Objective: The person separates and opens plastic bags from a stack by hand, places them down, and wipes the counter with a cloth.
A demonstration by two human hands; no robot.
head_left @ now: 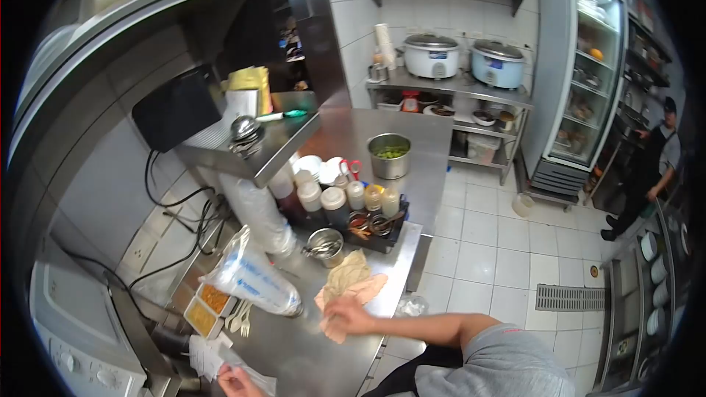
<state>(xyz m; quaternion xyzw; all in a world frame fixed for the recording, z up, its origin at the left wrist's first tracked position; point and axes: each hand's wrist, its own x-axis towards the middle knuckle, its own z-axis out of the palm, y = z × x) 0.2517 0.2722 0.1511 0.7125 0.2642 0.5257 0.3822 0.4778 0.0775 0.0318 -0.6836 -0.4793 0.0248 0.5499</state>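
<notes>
My right hand (349, 316) is closed on a crumpled pinkish-tan cloth (371, 288) on the steel counter. A greenish-beige cloth (348, 272) lies bunched over part of it. At the bottom edge, my left hand (239, 382) has its fingers curled in, partly cut off by the frame. It is beside a clear plastic bag (257, 376) and white paper slips (206, 356); what it grips is unclear. A plastic-wrapped stack (254, 276) lies between the hands and the wall. Behind the cloths stands a metal pot of utensils (324, 246).
Sauce bottles (334, 206) crowd a black caddy. Farther back sits a pot of green food (389, 156). Orange and yellow food fills small containers (206, 309) near a spoon and fork (241, 318). An overhead steel shelf (287, 140) juts above the counter. Another person (651, 169) stands far right.
</notes>
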